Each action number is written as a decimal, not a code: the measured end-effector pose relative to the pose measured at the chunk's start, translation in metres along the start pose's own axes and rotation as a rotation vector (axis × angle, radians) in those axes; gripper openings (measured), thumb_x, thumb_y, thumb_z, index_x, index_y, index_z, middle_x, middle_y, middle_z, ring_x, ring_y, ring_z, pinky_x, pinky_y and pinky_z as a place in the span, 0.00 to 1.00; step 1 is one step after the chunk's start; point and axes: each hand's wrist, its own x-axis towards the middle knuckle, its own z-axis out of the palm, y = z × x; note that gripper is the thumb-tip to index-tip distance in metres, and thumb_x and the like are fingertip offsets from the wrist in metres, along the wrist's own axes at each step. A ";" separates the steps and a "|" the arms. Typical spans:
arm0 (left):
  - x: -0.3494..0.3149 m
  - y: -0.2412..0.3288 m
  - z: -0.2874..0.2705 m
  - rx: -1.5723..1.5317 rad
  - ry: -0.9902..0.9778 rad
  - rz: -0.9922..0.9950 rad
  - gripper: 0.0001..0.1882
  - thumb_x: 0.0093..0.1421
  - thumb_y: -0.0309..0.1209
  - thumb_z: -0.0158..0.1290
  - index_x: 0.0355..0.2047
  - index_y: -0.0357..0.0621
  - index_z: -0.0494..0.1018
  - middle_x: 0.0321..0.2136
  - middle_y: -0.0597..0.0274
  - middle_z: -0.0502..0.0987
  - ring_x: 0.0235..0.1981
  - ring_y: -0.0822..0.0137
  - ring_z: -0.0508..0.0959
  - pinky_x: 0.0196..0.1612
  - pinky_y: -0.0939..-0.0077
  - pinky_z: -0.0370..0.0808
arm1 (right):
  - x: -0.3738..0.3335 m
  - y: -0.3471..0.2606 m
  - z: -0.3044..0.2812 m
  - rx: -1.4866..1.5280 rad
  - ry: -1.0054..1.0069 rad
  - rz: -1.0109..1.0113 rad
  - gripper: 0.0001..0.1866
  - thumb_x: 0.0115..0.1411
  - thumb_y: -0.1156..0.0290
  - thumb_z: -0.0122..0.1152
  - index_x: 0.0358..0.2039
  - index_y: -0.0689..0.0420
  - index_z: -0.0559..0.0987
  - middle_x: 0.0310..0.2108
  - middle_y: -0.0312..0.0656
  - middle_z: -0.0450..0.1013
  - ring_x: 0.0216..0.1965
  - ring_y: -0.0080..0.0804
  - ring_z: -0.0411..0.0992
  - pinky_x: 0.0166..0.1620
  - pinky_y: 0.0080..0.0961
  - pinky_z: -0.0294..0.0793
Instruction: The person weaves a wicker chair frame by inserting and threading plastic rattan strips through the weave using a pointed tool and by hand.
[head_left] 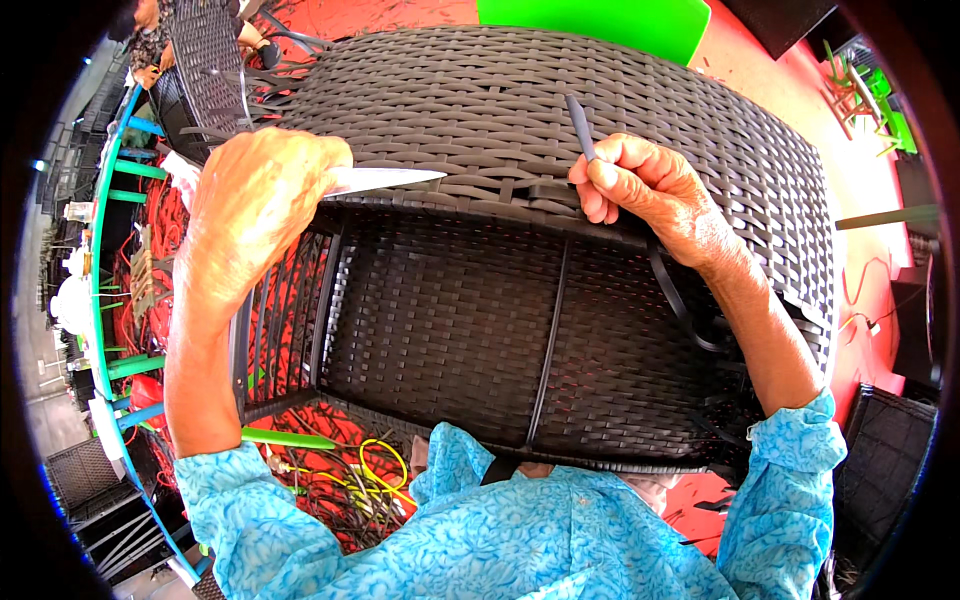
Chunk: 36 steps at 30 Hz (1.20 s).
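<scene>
A large dark brown woven wicker furniture piece lies before me, its open hollow side toward my body. Closed around a knife, my left hand is above the left part of the woven rim; the handle is hidden in the fist. The knife's pale pointed blade points right, just over the weave. My right hand pinches a dark flat wicker strip between thumb and fingers, with its free end sticking up. Below that hand a loose strip curves down into the hollow.
A thin frame bar crosses the hollow. Loose strips and a yellow cord lie on the red floor at lower left. Past a green and blue rack, another person works at far left. A bright green panel stands behind.
</scene>
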 end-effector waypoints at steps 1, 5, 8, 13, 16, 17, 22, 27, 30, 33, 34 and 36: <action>0.004 0.001 -0.004 0.027 -0.003 0.030 0.17 0.58 0.43 0.45 0.25 0.44 0.73 0.21 0.53 0.72 0.27 0.49 0.73 0.31 0.58 0.67 | 0.000 0.000 0.000 0.003 0.001 0.000 0.11 0.65 0.64 0.48 0.35 0.58 0.74 0.25 0.31 0.70 0.27 0.15 0.66 0.33 0.13 0.66; 0.008 0.001 -0.022 0.062 -0.009 0.142 0.17 0.57 0.44 0.45 0.24 0.44 0.73 0.20 0.54 0.72 0.27 0.51 0.73 0.31 0.59 0.67 | 0.000 0.001 -0.002 0.010 -0.011 -0.016 0.15 0.64 0.60 0.50 0.37 0.60 0.76 0.25 0.30 0.70 0.28 0.14 0.66 0.34 0.12 0.67; 0.008 -0.002 -0.024 0.071 -0.088 0.195 0.17 0.57 0.44 0.46 0.23 0.44 0.73 0.19 0.57 0.72 0.26 0.53 0.74 0.29 0.59 0.67 | 0.001 0.002 -0.001 0.019 -0.016 -0.008 0.15 0.64 0.60 0.50 0.37 0.60 0.76 0.25 0.29 0.70 0.28 0.14 0.66 0.34 0.12 0.67; 0.008 0.002 -0.023 0.041 -0.053 0.139 0.14 0.57 0.40 0.47 0.24 0.44 0.73 0.20 0.56 0.72 0.26 0.52 0.73 0.30 0.60 0.68 | 0.000 0.001 -0.002 -0.015 -0.015 -0.005 0.15 0.64 0.59 0.50 0.37 0.59 0.76 0.25 0.29 0.69 0.28 0.13 0.66 0.34 0.12 0.66; 0.009 0.003 -0.014 0.038 0.023 0.178 0.12 0.56 0.39 0.48 0.24 0.44 0.73 0.20 0.56 0.72 0.26 0.52 0.73 0.30 0.60 0.68 | 0.001 0.001 -0.002 -0.010 -0.022 -0.010 0.15 0.64 0.59 0.50 0.37 0.59 0.76 0.25 0.29 0.69 0.28 0.13 0.66 0.34 0.12 0.66; 0.009 0.001 -0.012 0.038 0.022 0.176 0.12 0.56 0.39 0.48 0.24 0.44 0.73 0.20 0.56 0.72 0.26 0.52 0.73 0.30 0.60 0.68 | 0.001 0.001 -0.002 -0.010 -0.024 -0.010 0.15 0.64 0.59 0.50 0.37 0.59 0.76 0.25 0.29 0.69 0.28 0.13 0.66 0.34 0.12 0.66; 0.008 0.004 -0.014 0.147 0.099 0.238 0.11 0.56 0.38 0.48 0.25 0.46 0.74 0.21 0.57 0.73 0.27 0.53 0.75 0.30 0.59 0.69 | 0.002 0.001 0.000 -0.010 -0.021 -0.013 0.15 0.64 0.60 0.50 0.37 0.59 0.76 0.25 0.29 0.70 0.28 0.13 0.66 0.34 0.12 0.66; 0.015 0.030 -0.018 0.224 0.123 0.246 0.08 0.55 0.35 0.48 0.24 0.46 0.73 0.21 0.57 0.74 0.27 0.54 0.76 0.30 0.59 0.70 | 0.001 0.003 -0.003 -0.017 -0.011 -0.014 0.15 0.64 0.60 0.50 0.37 0.59 0.76 0.25 0.29 0.70 0.28 0.13 0.66 0.34 0.12 0.66; 0.016 0.027 -0.003 0.243 0.110 0.227 0.08 0.55 0.35 0.48 0.25 0.47 0.73 0.21 0.57 0.73 0.27 0.54 0.76 0.30 0.59 0.71 | 0.001 0.000 -0.002 -0.021 -0.006 -0.010 0.14 0.64 0.61 0.49 0.36 0.59 0.75 0.24 0.30 0.69 0.27 0.14 0.65 0.33 0.12 0.66; 0.008 0.015 0.016 0.003 0.058 0.088 0.10 0.57 0.36 0.49 0.28 0.43 0.75 0.21 0.58 0.73 0.26 0.54 0.75 0.31 0.61 0.70 | 0.003 0.001 0.000 -0.026 -0.002 -0.008 0.13 0.65 0.62 0.49 0.36 0.59 0.75 0.24 0.30 0.69 0.27 0.14 0.65 0.33 0.13 0.66; 0.005 0.011 0.024 0.004 0.057 0.088 0.10 0.57 0.36 0.49 0.28 0.43 0.75 0.21 0.58 0.73 0.26 0.54 0.75 0.31 0.61 0.70 | 0.004 0.002 0.000 -0.025 -0.004 -0.019 0.14 0.64 0.61 0.50 0.37 0.59 0.75 0.25 0.29 0.70 0.28 0.13 0.66 0.33 0.12 0.67; 0.002 0.001 0.046 -0.353 0.137 0.069 0.10 0.57 0.34 0.51 0.29 0.41 0.76 0.22 0.57 0.74 0.26 0.56 0.75 0.31 0.65 0.71 | 0.003 0.003 -0.001 -0.008 -0.003 -0.026 0.14 0.64 0.61 0.50 0.37 0.59 0.75 0.25 0.29 0.70 0.27 0.13 0.66 0.33 0.12 0.67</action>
